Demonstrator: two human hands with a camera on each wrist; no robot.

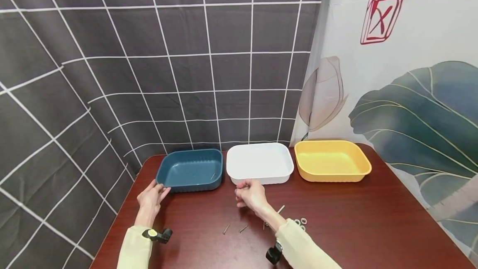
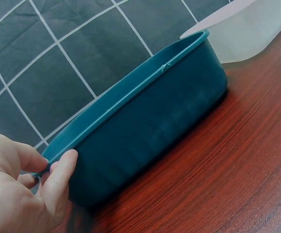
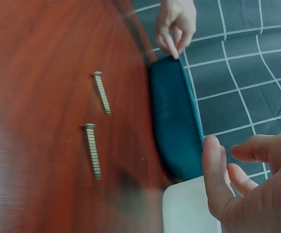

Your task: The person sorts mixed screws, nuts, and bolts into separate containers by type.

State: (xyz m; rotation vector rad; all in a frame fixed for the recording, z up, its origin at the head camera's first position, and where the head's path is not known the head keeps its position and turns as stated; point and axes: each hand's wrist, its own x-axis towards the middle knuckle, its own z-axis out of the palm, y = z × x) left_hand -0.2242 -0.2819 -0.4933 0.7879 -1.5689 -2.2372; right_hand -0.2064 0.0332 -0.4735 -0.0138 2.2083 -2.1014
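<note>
My left hand (image 1: 149,199) pinches the near left corner of the blue tray (image 1: 190,187), thumb outside and fingers over the rim, as the left wrist view shows. A small screw (image 1: 213,176) lies inside that tray. My right hand (image 1: 252,196) hovers at the front edge of the white tray (image 1: 257,179). Its fingers are loosely bent, and in the right wrist view a gap shows between thumb and fingertips, with nothing held. Two screws (image 3: 103,93) lie on the table between the hands, apart from each other.
On the right stands a yellow tray (image 1: 332,177), in line with the other two. Several metal rings or nuts (image 1: 303,221) and a longer bolt (image 1: 281,209) lie by my right forearm, which partly hides them. A dark gridded cloth (image 1: 231,69) hangs behind the table (image 1: 373,227).
</note>
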